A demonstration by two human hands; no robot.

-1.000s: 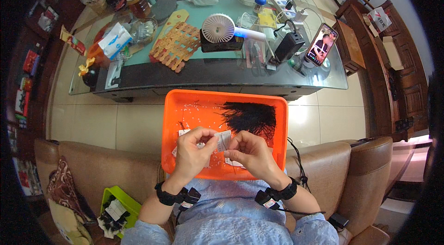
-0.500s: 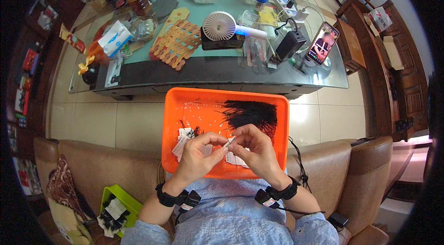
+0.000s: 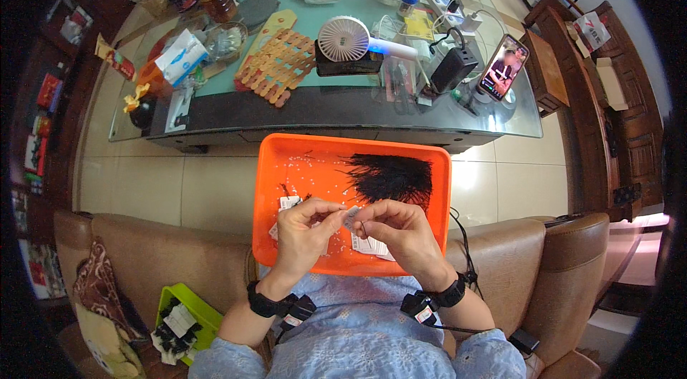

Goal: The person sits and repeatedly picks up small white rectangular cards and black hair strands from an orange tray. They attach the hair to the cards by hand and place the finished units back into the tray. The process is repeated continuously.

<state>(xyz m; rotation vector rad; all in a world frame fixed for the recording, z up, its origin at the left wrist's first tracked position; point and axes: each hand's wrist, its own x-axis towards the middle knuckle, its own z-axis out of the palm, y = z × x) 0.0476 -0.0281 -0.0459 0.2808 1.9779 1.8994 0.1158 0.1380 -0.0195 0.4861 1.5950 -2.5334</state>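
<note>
A small white paper tag is held over an orange tray, between the fingertips of both hands. My left hand pinches the tag's left side with thumb and forefinger. My right hand is closed at its right side, with a thin black string at the fingertips; its exact hold is partly hidden. Below the right hand lies a stack of white tags. A bundle of black strings fills the tray's far right. Beyond my left hand are more tags with black strings.
Small white bits are scattered in the tray. A green bin with tags and strings sits on the sofa at left. The glass table ahead carries a handheld fan, a phone and a wooden mat.
The tag has turned to show more of its flat face between my fingers. My right hand has shifted slightly, and a dark string now shows at its fingertips.
</note>
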